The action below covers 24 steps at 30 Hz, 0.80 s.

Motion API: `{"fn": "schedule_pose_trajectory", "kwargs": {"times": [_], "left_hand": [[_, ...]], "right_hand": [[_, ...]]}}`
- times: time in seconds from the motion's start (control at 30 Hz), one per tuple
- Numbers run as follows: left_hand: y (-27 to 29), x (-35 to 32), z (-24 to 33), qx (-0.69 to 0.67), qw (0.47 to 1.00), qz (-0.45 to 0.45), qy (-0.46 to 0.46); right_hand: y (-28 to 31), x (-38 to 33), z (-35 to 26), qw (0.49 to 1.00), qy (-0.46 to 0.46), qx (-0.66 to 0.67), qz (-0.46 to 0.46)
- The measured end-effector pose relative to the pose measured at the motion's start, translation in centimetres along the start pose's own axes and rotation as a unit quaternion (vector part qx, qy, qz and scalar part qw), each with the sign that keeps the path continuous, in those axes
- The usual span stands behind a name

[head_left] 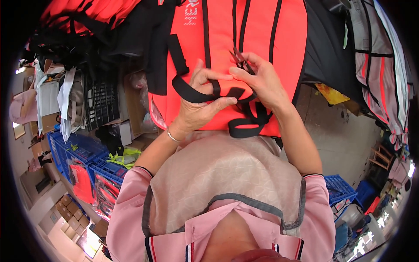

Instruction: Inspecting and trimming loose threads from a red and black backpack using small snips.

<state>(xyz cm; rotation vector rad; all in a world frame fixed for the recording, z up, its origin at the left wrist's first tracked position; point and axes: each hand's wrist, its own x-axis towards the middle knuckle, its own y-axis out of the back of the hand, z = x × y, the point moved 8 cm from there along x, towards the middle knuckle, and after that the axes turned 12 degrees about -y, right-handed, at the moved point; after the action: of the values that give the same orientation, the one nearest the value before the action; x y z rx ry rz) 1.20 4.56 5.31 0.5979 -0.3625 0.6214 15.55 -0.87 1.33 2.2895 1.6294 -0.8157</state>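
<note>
A bright orange-red life vest (257, 39) with black piping hangs in front of me. My left hand (198, 105) pinches a black webbing strap (185, 89) that loops across the vest's lower front. My right hand (262, 81) grips a small pair of dark snips (241, 61), its tips held against the vest just above the strap. More strap (244, 124) dangles below both hands.
Blue plastic crates (87, 159) with orange items stand at lower left, a black crate (102, 102) and cardboard boxes beyond them. More vests (384, 74) hang at right, grey and red. Another blue crate (338, 187) sits on the concrete floor at right.
</note>
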Motion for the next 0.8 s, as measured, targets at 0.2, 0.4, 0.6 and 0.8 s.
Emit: {"fn": "schedule_pose_trajectory", "kwargs": {"times": [0.2,0.4,0.6,0.8], "left_hand": [[-1.4,-1.4,-1.8,-0.116,0.978,0.128,0.119],[-1.8,-1.2,-2.4,-0.119,0.974,0.118,0.153],[-2.0,-1.2,-2.4,-0.120,0.973,0.130,0.151],[-2.0,-1.1,-2.2,-0.078,0.983,0.126,0.104]], "right_hand": [[2.8,-6.0,-2.5,0.913,0.217,-0.236,0.253],[1.5,-9.0,-2.8,0.812,0.315,-0.361,0.333],[0.7,-9.2,-3.0,0.730,0.388,-0.426,0.366],[0.4,-9.0,-3.2,0.719,0.387,-0.443,0.369]]}}
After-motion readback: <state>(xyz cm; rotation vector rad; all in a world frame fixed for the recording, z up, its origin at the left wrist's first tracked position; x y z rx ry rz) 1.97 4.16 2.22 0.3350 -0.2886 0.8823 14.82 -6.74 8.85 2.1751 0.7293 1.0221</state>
